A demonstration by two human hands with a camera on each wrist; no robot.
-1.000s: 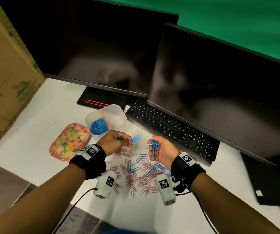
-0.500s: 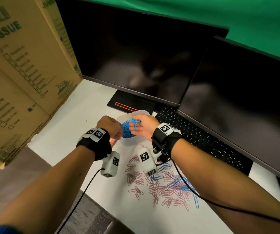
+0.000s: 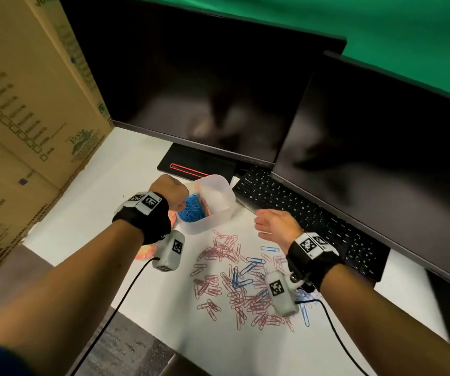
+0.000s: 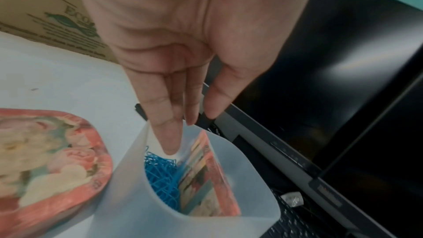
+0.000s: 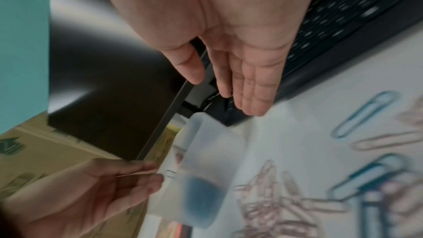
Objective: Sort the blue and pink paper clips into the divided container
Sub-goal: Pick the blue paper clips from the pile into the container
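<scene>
A translucent white container (image 3: 218,213) stands near the monitor base, split by a pink patterned divider (image 3: 201,198). Its left compartment holds a heap of blue clips (image 3: 191,211) (image 4: 162,175). My left hand (image 3: 173,198) (image 4: 192,129) hovers over that compartment with fingers straight and pointing down into it, holding nothing I can see. My right hand (image 3: 270,223) (image 5: 223,95) is to the right of the container, beside the keyboard, palm open and empty. Mixed pink and blue clips (image 3: 234,283) lie scattered on the white table in front of me.
Two dark monitors (image 3: 191,90) and a black keyboard (image 3: 299,213) close off the back and right. A large cardboard box (image 3: 23,118) stands at the left. A pink floral lid (image 4: 45,160) lies left of the container, under my left wrist.
My right hand has left the container's mouth and pulled back to the right, now empty of blue clips. The left hand stays at the container, now empty, its blue clip gone.
</scene>
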